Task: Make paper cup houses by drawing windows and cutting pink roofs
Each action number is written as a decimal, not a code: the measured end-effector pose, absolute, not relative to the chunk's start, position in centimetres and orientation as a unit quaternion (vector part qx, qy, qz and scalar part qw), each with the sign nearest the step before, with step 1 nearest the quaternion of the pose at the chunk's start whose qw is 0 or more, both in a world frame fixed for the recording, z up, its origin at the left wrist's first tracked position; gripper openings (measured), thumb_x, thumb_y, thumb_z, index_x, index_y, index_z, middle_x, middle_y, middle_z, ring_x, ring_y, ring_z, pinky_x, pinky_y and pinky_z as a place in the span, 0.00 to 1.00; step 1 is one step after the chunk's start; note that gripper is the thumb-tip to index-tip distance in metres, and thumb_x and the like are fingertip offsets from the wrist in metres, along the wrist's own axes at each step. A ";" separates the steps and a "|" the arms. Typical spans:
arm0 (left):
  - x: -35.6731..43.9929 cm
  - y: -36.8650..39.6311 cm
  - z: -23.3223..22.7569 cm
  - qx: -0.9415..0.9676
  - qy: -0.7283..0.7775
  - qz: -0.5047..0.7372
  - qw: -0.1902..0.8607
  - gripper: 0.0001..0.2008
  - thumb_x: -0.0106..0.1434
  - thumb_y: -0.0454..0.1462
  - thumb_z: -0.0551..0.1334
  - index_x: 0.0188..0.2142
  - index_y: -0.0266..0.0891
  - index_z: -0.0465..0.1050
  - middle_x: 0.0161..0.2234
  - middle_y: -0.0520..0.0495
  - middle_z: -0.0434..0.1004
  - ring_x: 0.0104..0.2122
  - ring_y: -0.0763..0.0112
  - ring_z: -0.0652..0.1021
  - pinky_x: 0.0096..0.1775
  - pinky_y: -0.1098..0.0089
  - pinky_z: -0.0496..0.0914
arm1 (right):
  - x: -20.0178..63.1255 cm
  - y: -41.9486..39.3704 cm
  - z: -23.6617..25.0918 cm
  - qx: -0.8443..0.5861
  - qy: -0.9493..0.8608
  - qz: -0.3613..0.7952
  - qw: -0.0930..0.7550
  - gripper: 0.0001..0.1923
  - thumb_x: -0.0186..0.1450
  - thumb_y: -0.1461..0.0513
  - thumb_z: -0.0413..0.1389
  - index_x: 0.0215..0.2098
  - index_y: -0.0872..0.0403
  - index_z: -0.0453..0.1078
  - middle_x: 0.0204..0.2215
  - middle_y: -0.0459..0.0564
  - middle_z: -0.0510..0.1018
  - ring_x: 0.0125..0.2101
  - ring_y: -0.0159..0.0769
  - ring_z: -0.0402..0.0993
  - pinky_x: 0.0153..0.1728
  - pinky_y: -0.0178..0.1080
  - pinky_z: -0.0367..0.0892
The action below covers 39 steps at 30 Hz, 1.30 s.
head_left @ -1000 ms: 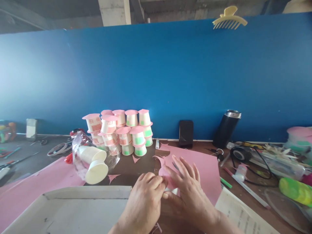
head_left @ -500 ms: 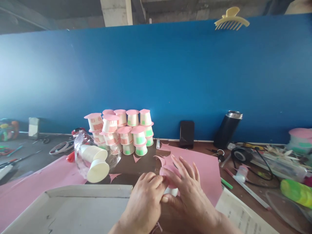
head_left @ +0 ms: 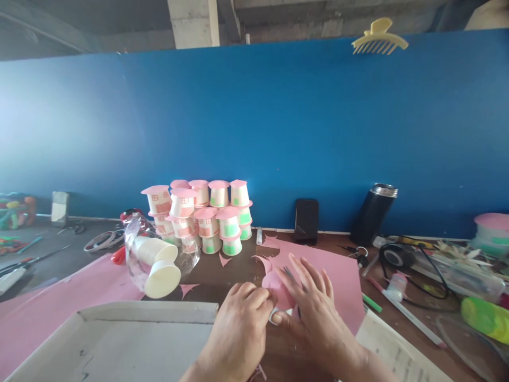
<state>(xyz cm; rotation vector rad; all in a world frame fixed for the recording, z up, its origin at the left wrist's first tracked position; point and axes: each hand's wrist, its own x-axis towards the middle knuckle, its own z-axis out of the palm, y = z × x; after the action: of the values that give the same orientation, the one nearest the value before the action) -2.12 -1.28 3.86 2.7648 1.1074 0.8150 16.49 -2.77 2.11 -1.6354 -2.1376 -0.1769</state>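
Observation:
A pink paper circle (head_left: 278,291) sits between my hands, over a white paper cup (head_left: 288,312) that is mostly hidden. My left hand (head_left: 242,323) is closed, its curled fingers at the circle's left edge. On the other side my right hand (head_left: 316,313) has its fingers stretched out and apart. Its thumb touches the cup's near side, and its index finger reaches the circle's right edge. A thin grey metal tip (head_left: 289,274) shows by the right fingers; the rest is covered. Behind stand stacked paper cups (head_left: 207,222) with pink paper roofs and drawn windows.
Loose paper cups (head_left: 162,278) lie in a clear plastic bag at left, behind a white tray (head_left: 147,313). A pink sheet (head_left: 338,276) lies under my right hand. A phone (head_left: 306,222) and a black flask (head_left: 374,215) stand against the blue partition (head_left: 278,116).
My right fingers have shifted slightly right, so more of the pink circle shows. A grey metal tip has come into sight beside them. The whole view has moved slightly.

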 end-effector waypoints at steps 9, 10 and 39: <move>-2.1 -1.2 3.8 0.894 0.352 0.277 0.013 0.11 0.59 0.24 0.53 0.32 0.39 0.69 0.37 0.49 0.76 0.37 0.64 0.72 0.39 0.59 0.70 | 16.8 -2.5 1.7 -0.596 -0.772 -0.052 0.214 0.32 0.63 0.45 0.52 0.62 0.45 0.57 0.66 0.55 0.54 0.64 0.55 0.46 0.57 0.67 0.48; -2.1 -1.1 3.8 0.895 0.348 0.281 0.006 0.12 0.59 0.24 0.53 0.34 0.40 0.70 0.37 0.49 0.76 0.37 0.64 0.72 0.39 0.59 0.70 | 17.2 -2.4 1.4 -0.595 -0.769 -0.054 0.225 0.35 0.63 0.45 0.52 0.64 0.47 0.54 0.66 0.57 0.54 0.64 0.55 0.46 0.57 0.67 0.48; -0.3 -0.2 1.1 0.831 0.431 0.345 -0.063 0.22 0.65 0.37 0.56 0.58 0.39 0.62 0.57 0.44 0.69 0.55 0.58 0.66 0.54 0.56 0.66 | 17.5 -2.1 -0.4 -0.646 -0.699 0.028 0.305 0.32 0.67 0.46 0.48 0.61 0.56 0.60 0.61 0.60 0.63 0.62 0.51 0.53 0.58 0.57 0.58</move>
<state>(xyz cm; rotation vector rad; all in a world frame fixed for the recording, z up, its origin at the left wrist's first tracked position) -0.32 -0.19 1.15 2.7207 1.4118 1.1310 17.53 -2.06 -0.35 -1.7107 -1.8519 0.0743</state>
